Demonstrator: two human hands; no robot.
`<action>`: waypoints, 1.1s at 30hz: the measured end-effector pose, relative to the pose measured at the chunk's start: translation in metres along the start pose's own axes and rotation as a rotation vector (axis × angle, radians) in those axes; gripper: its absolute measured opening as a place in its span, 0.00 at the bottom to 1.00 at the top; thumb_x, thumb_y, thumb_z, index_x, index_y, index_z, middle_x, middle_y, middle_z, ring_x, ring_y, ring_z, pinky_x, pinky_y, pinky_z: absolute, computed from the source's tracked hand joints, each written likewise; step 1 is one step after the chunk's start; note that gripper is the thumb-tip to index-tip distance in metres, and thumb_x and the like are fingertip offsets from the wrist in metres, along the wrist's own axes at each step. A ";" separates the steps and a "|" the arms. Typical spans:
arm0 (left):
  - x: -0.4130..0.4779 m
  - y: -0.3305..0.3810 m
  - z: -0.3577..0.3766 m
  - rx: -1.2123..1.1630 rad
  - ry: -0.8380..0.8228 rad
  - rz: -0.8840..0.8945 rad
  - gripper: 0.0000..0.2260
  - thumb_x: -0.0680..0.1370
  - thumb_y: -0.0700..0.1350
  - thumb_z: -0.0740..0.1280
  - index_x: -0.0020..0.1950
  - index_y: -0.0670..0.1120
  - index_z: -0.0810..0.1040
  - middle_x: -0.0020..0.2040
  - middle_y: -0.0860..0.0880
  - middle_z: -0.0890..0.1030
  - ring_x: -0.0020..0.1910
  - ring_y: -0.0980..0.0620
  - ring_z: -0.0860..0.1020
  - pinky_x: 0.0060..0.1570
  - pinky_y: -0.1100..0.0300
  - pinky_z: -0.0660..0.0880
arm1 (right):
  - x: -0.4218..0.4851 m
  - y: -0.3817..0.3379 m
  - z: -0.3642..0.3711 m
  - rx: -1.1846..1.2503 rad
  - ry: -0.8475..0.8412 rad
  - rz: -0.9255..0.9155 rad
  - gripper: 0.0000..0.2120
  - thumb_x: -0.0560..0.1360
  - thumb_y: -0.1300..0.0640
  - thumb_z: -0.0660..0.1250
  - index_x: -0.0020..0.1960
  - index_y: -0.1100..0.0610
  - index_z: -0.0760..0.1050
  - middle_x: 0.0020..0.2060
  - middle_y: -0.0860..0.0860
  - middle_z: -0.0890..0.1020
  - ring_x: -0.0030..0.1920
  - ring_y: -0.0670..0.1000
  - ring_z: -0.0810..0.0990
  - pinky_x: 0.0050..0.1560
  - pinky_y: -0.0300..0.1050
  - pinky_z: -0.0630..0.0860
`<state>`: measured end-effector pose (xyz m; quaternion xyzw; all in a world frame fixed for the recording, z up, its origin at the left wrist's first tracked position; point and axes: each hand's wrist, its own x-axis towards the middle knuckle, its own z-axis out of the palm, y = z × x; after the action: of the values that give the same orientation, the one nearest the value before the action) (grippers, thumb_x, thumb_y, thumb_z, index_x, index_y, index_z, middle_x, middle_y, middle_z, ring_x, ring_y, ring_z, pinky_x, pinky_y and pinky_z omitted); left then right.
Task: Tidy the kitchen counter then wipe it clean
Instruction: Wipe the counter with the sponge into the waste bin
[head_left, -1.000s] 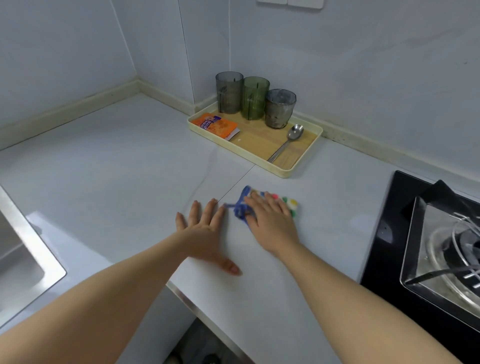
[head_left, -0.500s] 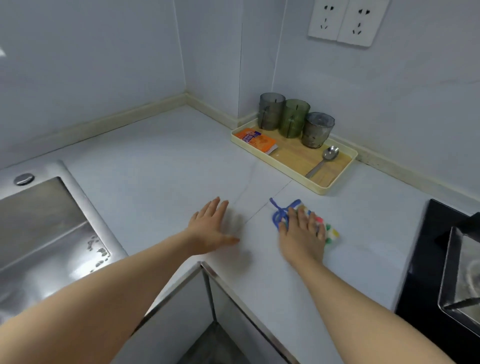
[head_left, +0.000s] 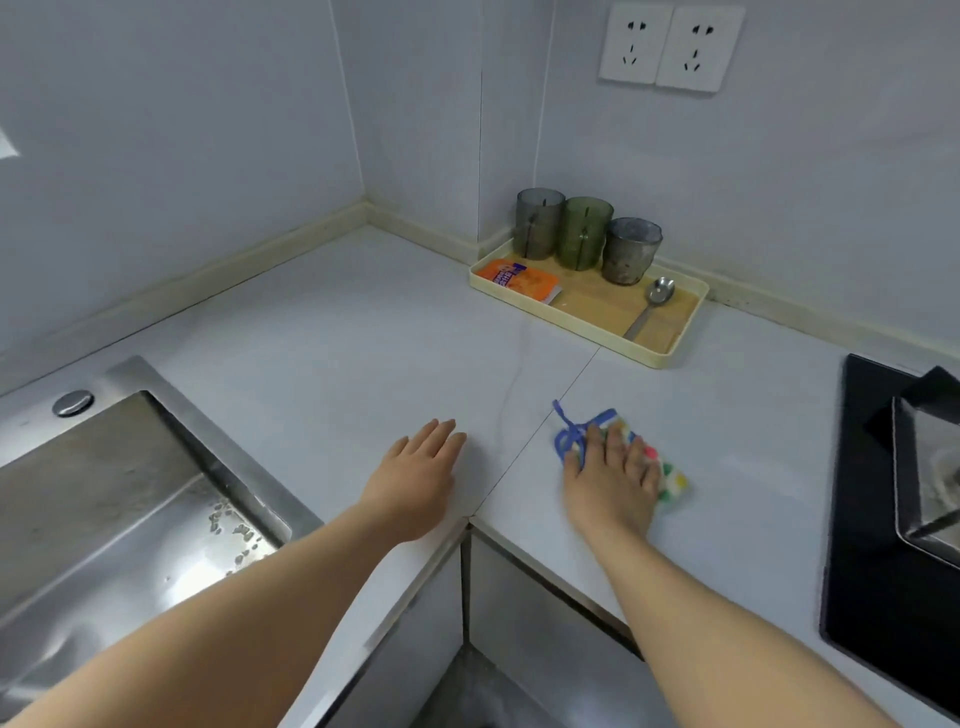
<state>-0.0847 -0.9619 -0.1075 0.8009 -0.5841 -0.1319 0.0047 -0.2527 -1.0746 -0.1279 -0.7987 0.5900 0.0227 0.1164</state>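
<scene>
Cloth (head_left: 672, 480) under flat right hand (head_left: 613, 470) near counter edge (head_left: 519, 551) (left hand (head_left: 415, 478) flat, empty).

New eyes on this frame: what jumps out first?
The right hand pressing flat on a colourful cloth mid-counter, with the left hand flat beside it. Next, the tray by the back wall, holding three cups, an orange packet and a spoon. A sink sits at left, a stove at right.
</scene>
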 end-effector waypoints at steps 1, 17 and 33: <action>0.000 -0.001 0.001 0.013 -0.012 0.014 0.24 0.83 0.44 0.49 0.78 0.47 0.46 0.78 0.50 0.44 0.77 0.51 0.43 0.75 0.56 0.44 | -0.014 -0.016 0.007 0.004 0.010 -0.081 0.27 0.80 0.44 0.38 0.77 0.51 0.45 0.77 0.50 0.45 0.77 0.54 0.42 0.75 0.53 0.39; -0.002 0.066 0.019 0.069 -0.052 0.200 0.23 0.83 0.49 0.46 0.78 0.49 0.47 0.78 0.53 0.45 0.77 0.53 0.40 0.73 0.46 0.36 | -0.079 0.028 0.017 0.011 0.035 -0.165 0.48 0.66 0.33 0.18 0.77 0.51 0.48 0.77 0.49 0.47 0.77 0.53 0.44 0.74 0.48 0.36; -0.051 0.185 0.037 0.049 -0.059 0.408 0.22 0.84 0.49 0.44 0.78 0.49 0.46 0.78 0.52 0.44 0.77 0.52 0.39 0.74 0.48 0.40 | -0.150 0.152 0.006 -0.007 0.073 0.012 0.58 0.54 0.32 0.10 0.77 0.48 0.46 0.77 0.44 0.48 0.77 0.47 0.43 0.73 0.42 0.36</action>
<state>-0.2802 -0.9677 -0.1030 0.6617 -0.7371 -0.1371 -0.0052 -0.4415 -0.9752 -0.1325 -0.7958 0.5986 -0.0041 0.0919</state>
